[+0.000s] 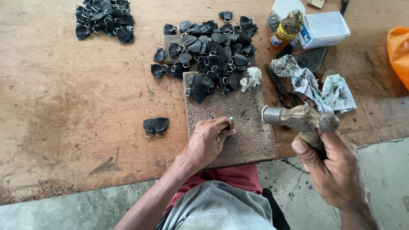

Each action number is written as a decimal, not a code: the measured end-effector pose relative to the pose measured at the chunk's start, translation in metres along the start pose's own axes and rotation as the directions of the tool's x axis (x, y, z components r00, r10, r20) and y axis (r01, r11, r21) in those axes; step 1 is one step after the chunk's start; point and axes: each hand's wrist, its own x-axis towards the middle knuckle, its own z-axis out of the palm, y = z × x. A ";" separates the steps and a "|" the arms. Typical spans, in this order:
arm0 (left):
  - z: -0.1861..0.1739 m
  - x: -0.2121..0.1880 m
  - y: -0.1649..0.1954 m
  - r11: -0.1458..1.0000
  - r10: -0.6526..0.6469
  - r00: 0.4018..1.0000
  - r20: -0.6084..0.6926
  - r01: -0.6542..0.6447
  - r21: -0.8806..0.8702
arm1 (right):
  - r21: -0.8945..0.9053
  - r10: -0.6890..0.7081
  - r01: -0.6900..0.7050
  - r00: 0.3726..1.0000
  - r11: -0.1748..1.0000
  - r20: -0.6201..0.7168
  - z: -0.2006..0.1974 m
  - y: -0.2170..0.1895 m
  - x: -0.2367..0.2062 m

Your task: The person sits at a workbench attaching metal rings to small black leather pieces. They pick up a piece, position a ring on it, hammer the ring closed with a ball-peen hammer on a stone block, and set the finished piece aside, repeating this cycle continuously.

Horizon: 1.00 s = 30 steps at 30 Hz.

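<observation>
Your left hand [208, 140] rests on a rough stone slab [247, 127] that lies on the wooden bench [76, 102], and its fingers are clenched around a small metal punch [231, 122], which stands upright with its tip on the slab. Your right hand [332, 170] is off to the right of the left hand, past the slab's edge and lifted above the bench, gripping the handle of a hammer [300, 119]; the hammer's metal head lies level, with its round face pointing toward the punch and close to it but not touching. Just beyond your left hand, at the far end of the slab, sits a large heap of small black leather tabs with metal rings [213, 55], spilling off the slab onto the bench. To the left of your left hand, a joined pair of the same black tabs [155, 126] lies alone on the bench. Farther away, up and to the left, is a second heap of black tabs [104, 19]. Beyond your right hand lie black scissors [279, 87], a crumpled stained cloth [330, 91], a small bottle with a yellow label [286, 30] and a white box [324, 27]. An orange bag [399, 51] shows at the far right edge. Below the bench edge, your lap shows grey and red fabric.
</observation>
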 end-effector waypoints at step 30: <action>-0.046 -0.030 0.003 0.939 -0.303 0.950 -0.075 0.284 -0.193 | -0.575 -0.162 0.258 0.963 0.776 0.214 0.073 0.046 0.085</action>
